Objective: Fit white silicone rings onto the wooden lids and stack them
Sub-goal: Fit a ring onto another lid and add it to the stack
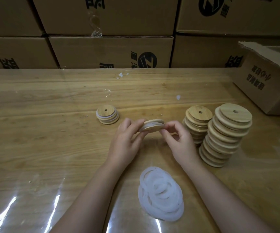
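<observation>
Nearest the viewer, a loose pile of white silicone rings (161, 194) lies on the plastic-covered table (52, 115). Beyond it, the left hand (125, 140) and right hand (178, 138) hold one wooden lid (152, 126) tilted above the table, each pinching an opposite edge, with a ring (150, 123) around its stepped side.

Step in hand, by judgement: seating the ring in the lid's groove. The next move calls for pressing it flush all round, then carrying the lid left to the short finished stack (107, 115).

Two tall stacks of bare lids (226, 135) stand to the right. An open carton (270, 81) and a wall of cartons (110, 51) close the scene.

The fingers hide both ends of the ring, so whether it is fully seated cannot be told; the carton's contents are out of sight.
</observation>
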`<state>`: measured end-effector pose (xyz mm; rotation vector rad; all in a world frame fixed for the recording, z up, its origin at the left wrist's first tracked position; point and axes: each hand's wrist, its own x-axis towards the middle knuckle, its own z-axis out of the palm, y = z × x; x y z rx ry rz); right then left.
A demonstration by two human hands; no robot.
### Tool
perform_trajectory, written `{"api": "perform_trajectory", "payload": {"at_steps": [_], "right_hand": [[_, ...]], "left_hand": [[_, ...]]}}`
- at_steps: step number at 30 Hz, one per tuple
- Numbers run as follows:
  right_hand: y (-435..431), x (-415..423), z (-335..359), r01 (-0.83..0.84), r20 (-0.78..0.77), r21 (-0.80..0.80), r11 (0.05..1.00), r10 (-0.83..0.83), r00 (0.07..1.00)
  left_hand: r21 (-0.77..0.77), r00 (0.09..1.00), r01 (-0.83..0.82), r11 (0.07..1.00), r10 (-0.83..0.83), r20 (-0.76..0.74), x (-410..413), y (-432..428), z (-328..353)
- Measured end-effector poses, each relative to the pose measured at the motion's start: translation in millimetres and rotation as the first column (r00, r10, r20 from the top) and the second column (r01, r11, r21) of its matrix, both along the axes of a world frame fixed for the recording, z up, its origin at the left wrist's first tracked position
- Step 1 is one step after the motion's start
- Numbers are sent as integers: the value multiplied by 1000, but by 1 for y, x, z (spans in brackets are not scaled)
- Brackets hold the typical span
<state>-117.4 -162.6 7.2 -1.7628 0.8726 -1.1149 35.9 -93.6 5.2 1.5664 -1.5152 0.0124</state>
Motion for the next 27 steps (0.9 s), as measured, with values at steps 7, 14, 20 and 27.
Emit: {"api": "perform_trajectory", "payload": {"at_steps": [7, 14, 20, 27], "right_hand": [[2, -1, 1, -9, -33, -227, 974, 2, 999], [2, -1, 2, -21, -42, -245, 969, 11, 999], [3, -2, 2, -75, -41, -216, 974, 68, 997], [5, 0, 4, -130, 66, -89, 988, 136, 989]], "left_hand": [[27, 986, -34, 999, 29, 167, -2, 3, 1], [45, 987, -14, 999, 6, 163, -4, 4, 4], [53, 992, 25, 998, -31, 124, -3, 3, 4], [59, 994, 53, 997, -47, -103, -2, 1, 2]]}}
